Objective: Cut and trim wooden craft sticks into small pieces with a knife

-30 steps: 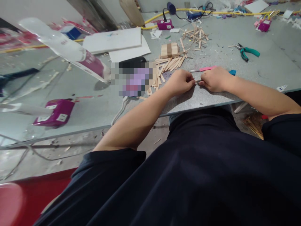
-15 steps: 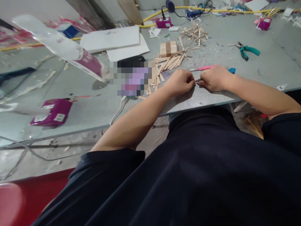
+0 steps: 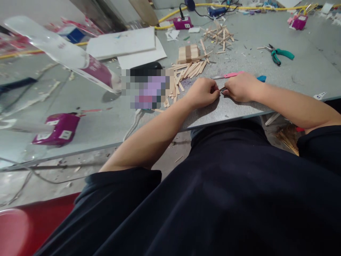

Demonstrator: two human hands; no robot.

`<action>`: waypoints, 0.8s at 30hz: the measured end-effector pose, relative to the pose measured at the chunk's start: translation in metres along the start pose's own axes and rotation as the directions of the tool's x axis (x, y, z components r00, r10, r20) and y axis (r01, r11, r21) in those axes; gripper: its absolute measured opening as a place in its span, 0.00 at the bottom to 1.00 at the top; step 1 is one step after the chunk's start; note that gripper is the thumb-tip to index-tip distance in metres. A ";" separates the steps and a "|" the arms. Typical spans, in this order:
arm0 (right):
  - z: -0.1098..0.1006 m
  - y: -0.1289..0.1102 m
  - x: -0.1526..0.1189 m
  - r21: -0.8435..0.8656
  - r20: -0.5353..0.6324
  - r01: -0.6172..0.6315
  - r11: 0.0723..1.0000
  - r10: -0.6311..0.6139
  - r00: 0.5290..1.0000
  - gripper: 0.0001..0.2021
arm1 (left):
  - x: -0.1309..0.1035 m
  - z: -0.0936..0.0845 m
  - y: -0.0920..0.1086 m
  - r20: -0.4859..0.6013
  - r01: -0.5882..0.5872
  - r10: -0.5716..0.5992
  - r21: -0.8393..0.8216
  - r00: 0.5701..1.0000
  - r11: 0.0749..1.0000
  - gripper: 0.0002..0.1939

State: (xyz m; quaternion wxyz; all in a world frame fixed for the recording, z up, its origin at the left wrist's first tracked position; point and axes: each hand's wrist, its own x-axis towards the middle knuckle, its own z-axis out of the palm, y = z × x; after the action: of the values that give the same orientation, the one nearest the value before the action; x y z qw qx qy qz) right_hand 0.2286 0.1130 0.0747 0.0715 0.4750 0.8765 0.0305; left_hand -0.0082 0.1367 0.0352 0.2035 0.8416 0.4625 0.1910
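My left hand is closed in a pinch near the table's front edge. Facing it, my right hand is closed too, its fingertips almost meeting the left ones. Between them runs a small thin strip, partly dark and partly light; most of it is hidden by the fingers, so its kind cannot be made out. Just beyond the hands lies a pink-handled tool with a slim metal end, partly covered by my right hand. A blue object shows behind my right wrist.
Loose wooden craft sticks lie beside a banded bundle of sticks. Farther back is another stick pile. Green-handled pliers rest at right. A pixelated purple object, white boards and a purple power block occupy the left.
Both hands stay together, with only a slight shift of the fingers. The strip between them sits at a somewhat different angle and shows a lighter part. The whole view has moved slightly.
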 end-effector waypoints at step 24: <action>0.008 -0.002 0.003 0.031 -0.027 -0.046 0.998 0.047 0.999 0.29 | 0.001 -0.001 0.003 0.002 0.022 -0.023 0.071 1.000 0.997 0.04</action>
State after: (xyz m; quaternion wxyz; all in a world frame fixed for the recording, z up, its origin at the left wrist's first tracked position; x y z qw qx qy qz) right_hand 0.2273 0.1142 0.0660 0.0514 0.4958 0.8665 0.0256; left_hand -0.0063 0.1363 0.0373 0.1764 0.8432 0.4781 0.1712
